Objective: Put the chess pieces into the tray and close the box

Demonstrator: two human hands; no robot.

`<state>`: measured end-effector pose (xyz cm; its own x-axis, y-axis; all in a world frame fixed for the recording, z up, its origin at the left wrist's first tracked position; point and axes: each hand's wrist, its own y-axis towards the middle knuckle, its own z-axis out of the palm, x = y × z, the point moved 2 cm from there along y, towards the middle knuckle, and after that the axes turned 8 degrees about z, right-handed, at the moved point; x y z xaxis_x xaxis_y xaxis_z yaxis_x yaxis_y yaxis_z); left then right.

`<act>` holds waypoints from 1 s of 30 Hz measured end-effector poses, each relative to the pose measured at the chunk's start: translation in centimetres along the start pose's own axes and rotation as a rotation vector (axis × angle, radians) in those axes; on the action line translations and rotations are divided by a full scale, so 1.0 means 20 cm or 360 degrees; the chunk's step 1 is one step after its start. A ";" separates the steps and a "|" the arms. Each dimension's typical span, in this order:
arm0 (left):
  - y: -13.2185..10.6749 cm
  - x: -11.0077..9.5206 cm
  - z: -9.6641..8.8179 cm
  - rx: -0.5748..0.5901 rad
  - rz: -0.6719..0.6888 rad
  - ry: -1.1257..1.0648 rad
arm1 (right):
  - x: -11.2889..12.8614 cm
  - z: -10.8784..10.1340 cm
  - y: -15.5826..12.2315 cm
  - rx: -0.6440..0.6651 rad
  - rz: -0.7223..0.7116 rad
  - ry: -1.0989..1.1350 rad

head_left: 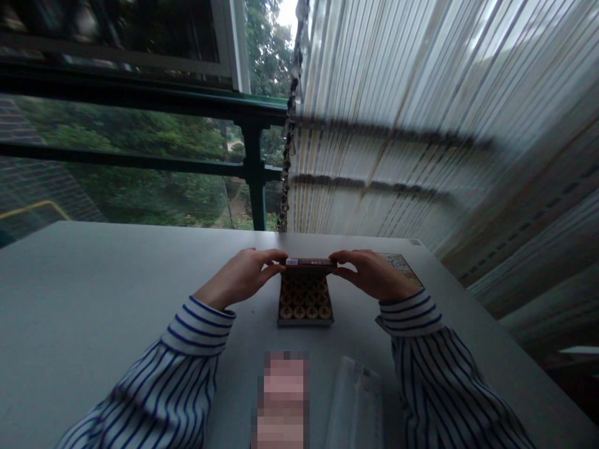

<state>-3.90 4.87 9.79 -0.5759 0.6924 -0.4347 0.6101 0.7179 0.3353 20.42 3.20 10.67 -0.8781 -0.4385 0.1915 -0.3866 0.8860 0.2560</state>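
Note:
My left hand (243, 273) and my right hand (369, 272) pinch the two ends of a box lid (311, 262), thumbs below and fingers on top. The lid is seen edge-on, with a white label and small print on its side. It sits over the far part of an open box (305, 323) on the table. Inside the box, round wooden Chinese chess pieces (299, 312) lie in rows, with dark characters on their faces. The far rows are shaded by the lid. Whether the lid touches the box at the back, I cannot tell.
A flat printed card or booklet (403, 267) lies beyond my right hand. A clear plastic wrapper (355, 405) and a pixelated patch (283, 399) are near me on the white table (116, 299). A string curtain (365, 187) and a green railing (255, 168) stand behind.

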 end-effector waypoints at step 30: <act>-0.01 0.00 0.00 0.0099 0.0020 -0.0062 | 0.02 -0.01 -0.02 0.0113 0.0010 -0.0082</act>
<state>-4.06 4.76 9.78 -0.5468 0.6973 -0.4635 0.6505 0.7023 0.2891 20.23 2.56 10.80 -0.8933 -0.4259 0.1432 -0.3983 0.8981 0.1867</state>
